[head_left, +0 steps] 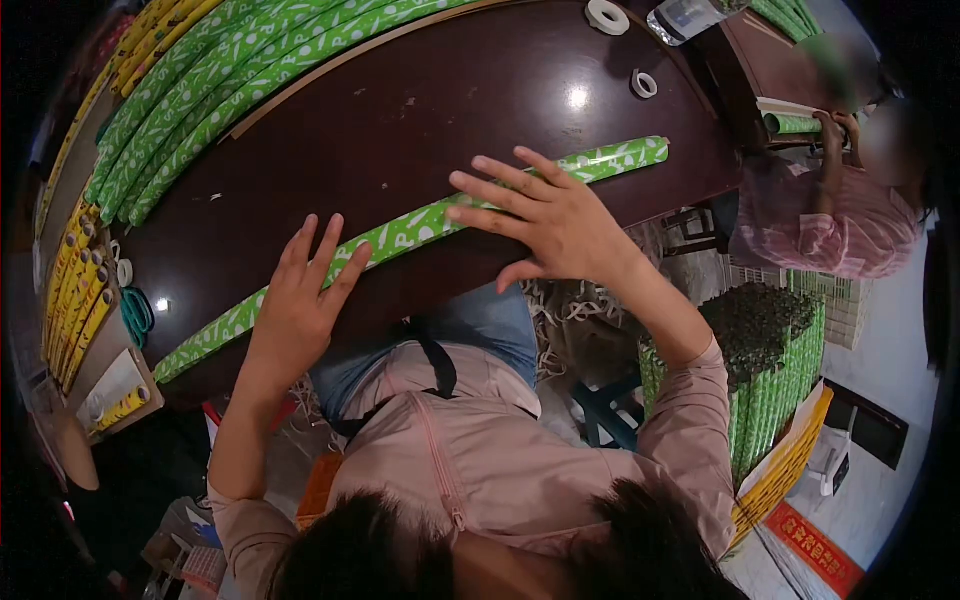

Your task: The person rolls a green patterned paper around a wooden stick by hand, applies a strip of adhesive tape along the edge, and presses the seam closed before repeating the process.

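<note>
- Green paper roll (pixel 400 232) is lying across the dark counter (pixel 420 110), running from 8 o'clock up to 2 o'clock, near the counter's front edge.
- Left hand (pixel 298 295) is resting flat on the roll's lower half, fingers spread and pointing toward 1 o'clock; pressing on it, not gripping.
- Right hand (pixel 545 220) is lying open on the roll's upper half, fingers fanned toward 9 o'clock, palm down; no closed grasp.
- Stack of matching green rolls (pixel 215 95) is sitting at 11 o'clock on the counter, well apart from both hands.
- Yellow rolls (pixel 78 290) are stacking up at 9 o'clock.
- Two tape rings (pixel 607 16) (pixel 644 83) are sitting at 1 o'clock.
- Another person in a pink striped sleeve (pixel 840 225) is working at 2 o'clock, handling a green roll.
- Bundle of upright green rolls (pixel 775 380) is standing at 4 o'clock, off the counter.
</note>
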A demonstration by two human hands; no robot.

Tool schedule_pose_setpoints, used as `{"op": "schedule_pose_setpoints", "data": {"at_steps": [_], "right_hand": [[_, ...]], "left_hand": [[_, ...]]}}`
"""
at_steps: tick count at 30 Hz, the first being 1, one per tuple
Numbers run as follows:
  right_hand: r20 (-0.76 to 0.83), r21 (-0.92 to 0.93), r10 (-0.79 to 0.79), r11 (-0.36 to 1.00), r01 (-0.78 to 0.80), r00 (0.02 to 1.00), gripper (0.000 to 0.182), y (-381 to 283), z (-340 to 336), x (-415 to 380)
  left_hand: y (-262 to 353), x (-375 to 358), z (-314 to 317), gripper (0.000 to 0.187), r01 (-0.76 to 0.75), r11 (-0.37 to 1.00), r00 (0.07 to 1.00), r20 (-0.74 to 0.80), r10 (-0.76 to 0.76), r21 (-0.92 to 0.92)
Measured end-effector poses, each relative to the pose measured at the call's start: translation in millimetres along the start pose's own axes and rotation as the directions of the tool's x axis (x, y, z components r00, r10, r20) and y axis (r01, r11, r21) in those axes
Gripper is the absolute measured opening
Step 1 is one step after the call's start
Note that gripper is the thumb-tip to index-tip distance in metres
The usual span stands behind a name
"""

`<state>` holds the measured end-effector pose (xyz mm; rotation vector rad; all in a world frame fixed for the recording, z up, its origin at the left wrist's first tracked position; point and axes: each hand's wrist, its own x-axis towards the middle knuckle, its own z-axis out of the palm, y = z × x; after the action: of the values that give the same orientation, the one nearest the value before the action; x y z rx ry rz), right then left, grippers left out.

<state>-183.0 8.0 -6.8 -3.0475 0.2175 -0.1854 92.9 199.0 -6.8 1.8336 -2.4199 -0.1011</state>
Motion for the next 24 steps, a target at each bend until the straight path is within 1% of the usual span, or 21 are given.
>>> {"op": "schedule_pose_setpoints", "data": {"at_steps": [2, 4, 5, 6, 8, 9, 11, 12, 13, 15, 16, 18, 22, 24], "right_hand": [[-0.016, 0.066, -0.011, 0.998, 0.012, 1.000, 0.097, -13, 4, 10], [-0.014, 0.129, -0.017, 0.992, 0.019, 1.000, 0.100, -27, 11, 18], [-0.039, 0.164, -0.033, 0.986, 0.039, 0.999, 0.100, -32, 16, 20], [-0.042, 0.167, -0.034, 0.985, 0.041, 0.999, 0.100, -33, 16, 20], [-0.103, 0.185, 0.018, 0.983, 0.001, 0.994, 0.096, -31, 15, 18], [-0.156, 0.216, 0.069, 0.976, -0.034, 0.985, 0.088, -25, 3, 16], [-0.201, 0.209, 0.119, 0.975, -0.076, 0.972, 0.083, -8, -3, 12], [-0.221, 0.245, 0.126, 0.967, -0.070, 0.967, 0.077, -1, -5, 13], [-0.221, 0.243, 0.128, 0.967, -0.073, 0.967, 0.077, 4, -2, 12], [-0.170, 0.268, 0.068, 0.963, -0.020, 0.983, 0.072, 13, 6, 11], [-0.169, 0.268, 0.064, 0.963, -0.017, 0.984, 0.072, 14, 8, 11], [-0.203, 0.253, 0.048, 0.967, 0.005, 0.978, 0.065, 16, 10, 11], [-0.210, 0.237, 0.038, 0.971, 0.014, 0.977, 0.062, 14, 5, 13], [-0.191, 0.355, 0.147, 0.932, -0.071, 0.971, 0.056, 8, -3, 17]], "left_hand": [[0, 0, 1, 0.061, -0.009, 1.000, 1.000, -0.014, 0.009, 0.006], [1, 0, 1, 0.058, 0.006, 1.000, 1.000, -0.001, -0.006, 0.026], [2, 0, 1, 0.058, 0.008, 1.000, 1.000, 0.000, -0.008, 0.027], [1, -1, 0, 0.058, 0.002, 1.000, 1.000, -0.005, -0.002, 0.016], [0, 0, -1, 0.057, 0.000, 1.000, 1.000, -0.011, 0.000, 0.009], [0, 0, -1, 0.057, 0.003, 1.000, 1.000, -0.012, -0.003, 0.001], [0, -1, -1, 0.057, 0.000, 1.000, 1.000, -0.009, 0.000, -0.010], [0, 0, -1, 0.057, 0.002, 1.000, 1.000, 0.004, -0.002, -0.006], [0, 0, -2, 0.057, 0.005, 1.000, 1.000, 0.016, -0.005, -0.002], [-1, 1, -2, 0.058, 0.008, 1.000, 1.000, 0.006, -0.008, -0.018], [0, 0, -1, 0.059, 0.015, 0.999, 1.000, -0.001, -0.015, -0.034], [0, -1, 1, 0.059, 0.016, 1.000, 1.000, -0.011, -0.016, -0.025], [0, -2, 2, 0.060, 0.017, 1.000, 0.999, -0.028, -0.017, -0.021], [-1, -1, 3, 0.061, 0.015, 0.999, 0.999, -0.030, -0.016, -0.033]]}}
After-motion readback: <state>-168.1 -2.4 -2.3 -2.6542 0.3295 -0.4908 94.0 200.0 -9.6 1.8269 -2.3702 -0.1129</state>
